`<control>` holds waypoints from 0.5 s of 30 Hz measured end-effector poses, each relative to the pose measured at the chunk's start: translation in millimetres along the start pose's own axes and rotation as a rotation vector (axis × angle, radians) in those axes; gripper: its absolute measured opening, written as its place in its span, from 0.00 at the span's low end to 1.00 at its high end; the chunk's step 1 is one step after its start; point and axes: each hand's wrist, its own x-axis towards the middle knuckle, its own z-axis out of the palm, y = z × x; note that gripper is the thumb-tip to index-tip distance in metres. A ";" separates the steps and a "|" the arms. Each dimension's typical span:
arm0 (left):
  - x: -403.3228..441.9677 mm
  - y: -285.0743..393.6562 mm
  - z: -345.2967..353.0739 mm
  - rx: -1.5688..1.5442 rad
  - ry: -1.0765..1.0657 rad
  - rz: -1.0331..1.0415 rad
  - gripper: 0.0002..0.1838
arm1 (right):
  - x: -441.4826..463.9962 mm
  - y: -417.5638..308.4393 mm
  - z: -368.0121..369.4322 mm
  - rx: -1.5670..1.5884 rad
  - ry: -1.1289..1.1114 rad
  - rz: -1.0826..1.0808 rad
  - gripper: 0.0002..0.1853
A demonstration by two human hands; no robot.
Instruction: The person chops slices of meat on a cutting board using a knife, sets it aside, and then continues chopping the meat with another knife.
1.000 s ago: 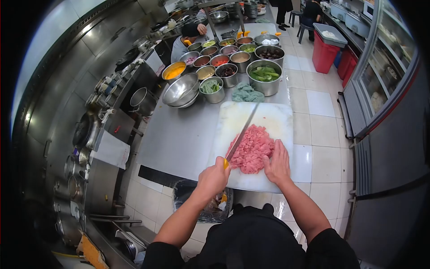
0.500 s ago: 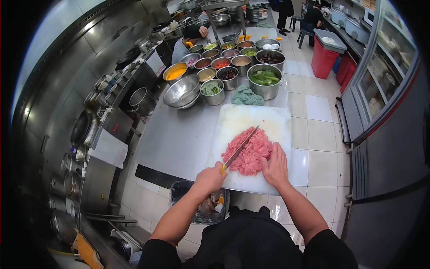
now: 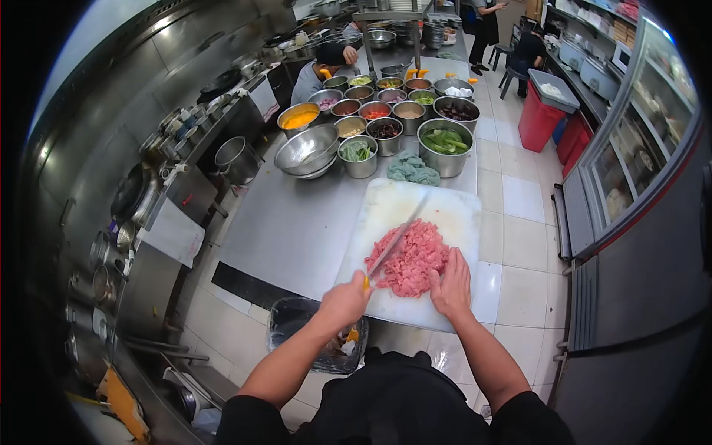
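A mound of chopped pink meat [image 3: 417, 259] lies on a white cutting board [image 3: 382, 199] at the near end of the steel table. My left hand [image 3: 346, 299] is wrapped round the yellow handle of a long knife [image 3: 398, 236]. The blade, slightly blurred, slants away over the left side of the meat. Flat against the right edge of the mound rests my right hand [image 3: 451, 285], its fingers stretched out and holding nothing. A crumpled green cloth [image 3: 413, 169] sits just beyond the board.
Metal pots of cut vegetables [image 3: 445, 142] and steel bowls [image 3: 305, 150] stand behind the board. A bin [image 3: 282, 322] is below the table's near edge. One person [image 3: 315, 73] leans at the table's far left; others are farther back. A glass-door fridge [image 3: 638, 133] stands right.
The knife blade came down onto the meat, then rose again over its left side. My right hand stays beside the mound. The head view has shifted slightly.
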 end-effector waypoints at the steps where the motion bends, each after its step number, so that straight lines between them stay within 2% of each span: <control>1: 4.5 -5.8 14.7 0.005 -0.031 -0.002 0.19 | -1.8 0.2 0.2 -0.001 -0.009 0.004 0.41; 7: -22.5 14.7 -36.5 -0.025 0.046 0.051 0.19 | -0.1 1.3 2.0 -0.002 -0.012 0.013 0.41; 10: -0.1 -4.4 11.2 -0.019 -0.004 0.016 0.19 | -3.3 2.1 1.0 -0.008 -0.041 0.018 0.41; 15: -13.9 7.7 -25.6 -0.027 0.072 0.040 0.19 | -0.7 1.9 3.8 -0.001 -0.015 0.021 0.42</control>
